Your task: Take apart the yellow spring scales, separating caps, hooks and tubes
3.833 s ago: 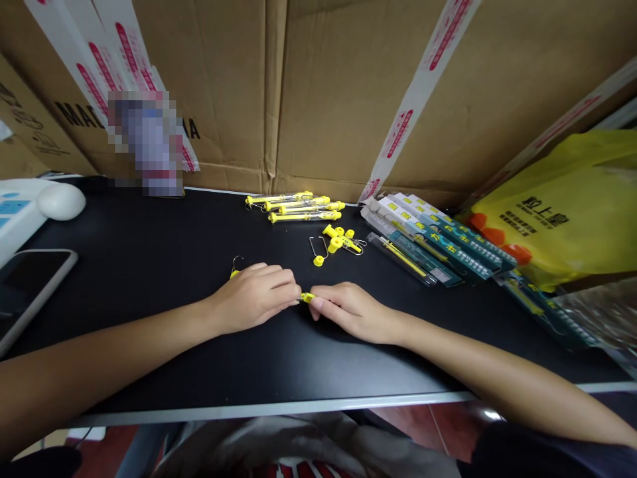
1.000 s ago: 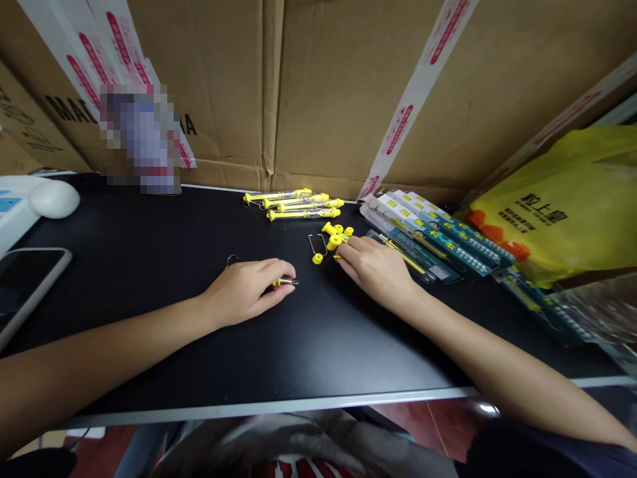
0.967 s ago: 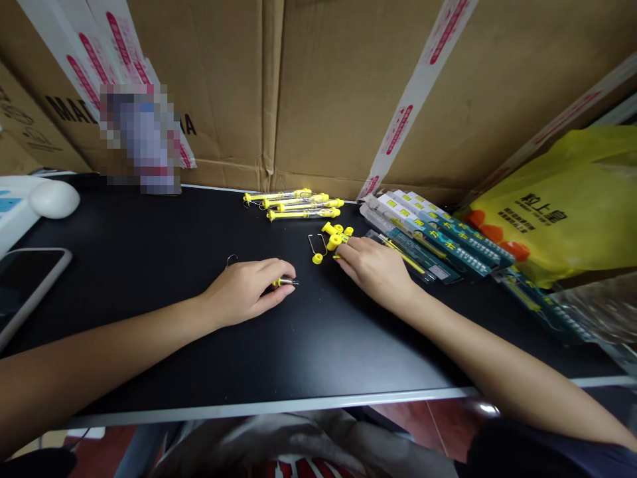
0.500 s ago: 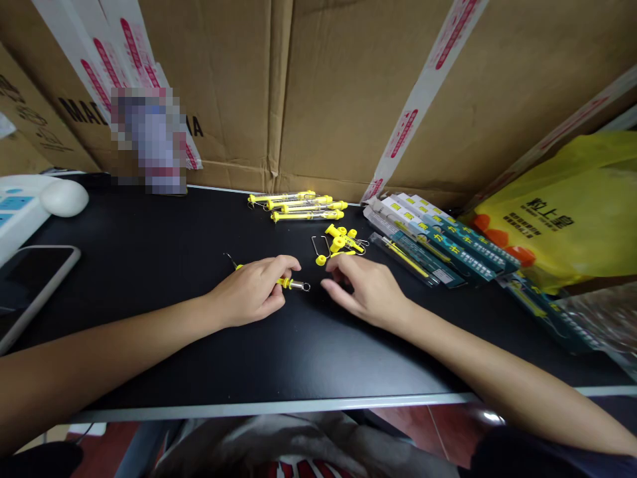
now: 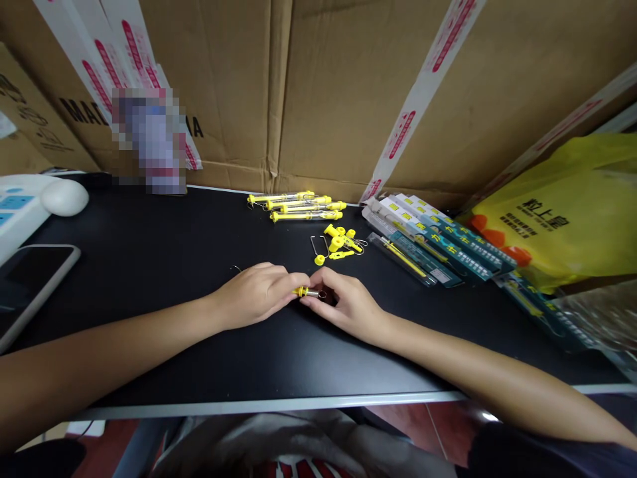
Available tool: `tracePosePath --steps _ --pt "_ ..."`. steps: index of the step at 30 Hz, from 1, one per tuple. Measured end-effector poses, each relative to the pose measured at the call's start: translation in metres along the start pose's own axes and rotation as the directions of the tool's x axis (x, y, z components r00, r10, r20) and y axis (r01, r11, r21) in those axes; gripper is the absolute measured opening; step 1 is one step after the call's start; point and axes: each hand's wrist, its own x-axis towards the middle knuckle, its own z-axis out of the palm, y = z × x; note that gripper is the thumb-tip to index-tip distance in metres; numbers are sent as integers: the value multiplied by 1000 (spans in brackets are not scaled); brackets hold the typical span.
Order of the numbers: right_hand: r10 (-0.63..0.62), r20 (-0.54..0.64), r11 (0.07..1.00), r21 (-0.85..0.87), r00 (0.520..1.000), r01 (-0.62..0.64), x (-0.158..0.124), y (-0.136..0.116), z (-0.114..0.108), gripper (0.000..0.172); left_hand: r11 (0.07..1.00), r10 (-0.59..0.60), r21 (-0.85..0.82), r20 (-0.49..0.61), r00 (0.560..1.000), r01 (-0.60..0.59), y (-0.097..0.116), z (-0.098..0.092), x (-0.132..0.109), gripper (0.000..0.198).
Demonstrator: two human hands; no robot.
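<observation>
My left hand [image 5: 259, 291] is closed round a yellow spring scale, most of it hidden under the fingers. Its yellow end piece [image 5: 301, 291] and a short metal spring [image 5: 312, 293] with a ring stick out toward the right. A thin wire hook [image 5: 235, 268] shows past the other side of the hand. The thumb and fingers of my right hand [image 5: 355, 305] close on the spring end from the right. Just beyond the hands lie loose yellow parts [image 5: 336, 244] and a bent wire piece [image 5: 313, 244].
Several yellow-capped clear spring scales [image 5: 307, 214] lie at the back. Packaged ones [image 5: 438, 239] are stacked at the right, near a yellow plastic bag [image 5: 562, 212]. A phone [image 5: 34, 285] and a white power strip [image 5: 20, 206] are at left. Cardboard boxes [image 5: 328, 99] wall the back.
My right hand has moved left and closed on the spring end. My left hand has shifted slightly right with the spring scale, so both hands now meet.
</observation>
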Motion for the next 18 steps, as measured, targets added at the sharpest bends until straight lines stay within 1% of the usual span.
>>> tracePosePath --steps 2,5,6,7,9,11,13,14,16,18 --pt "14 -33 999 38 999 -13 0 2 0 15 1000 5 12 -45 999 -4 1 -3 1 17" --pt "32 -124 997 78 992 -22 1 5 -1 15 999 -13 36 -142 990 18 2 -7 2 16" --pt "24 -163 997 74 986 -12 1 7 -1 14 999 -24 31 -145 989 29 3 -8 2 14" --pt "1 -206 998 54 979 10 1 8 -1 13 999 -43 12 -123 992 45 2 -8 2 13" --pt "-92 -281 996 -24 955 89 -1 11 -1 11 992 -114 -65 -27 993 113 1 -9 3 18" --pt "-231 -320 972 -124 919 201 -2 14 0 11 954 -240 -173 57 969 246 -1 -9 3 26" --pt "-370 -302 924 -217 878 315 -4 16 0 12 881 -367 -290 79 927 374 -4 -9 4 34" --pt "-427 -282 896 -260 859 360 -4 17 0 14 841 -406 -356 82 910 407 -6 -10 5 37" --pt "-510 -221 836 -355 832 418 -4 16 -1 16 766 -435 -487 86 896 419 -8 -11 6 40" --pt "-561 -140 768 -456 816 449 -4 14 -3 17 696 -436 -594 95 895 402 -9 -12 7 37"
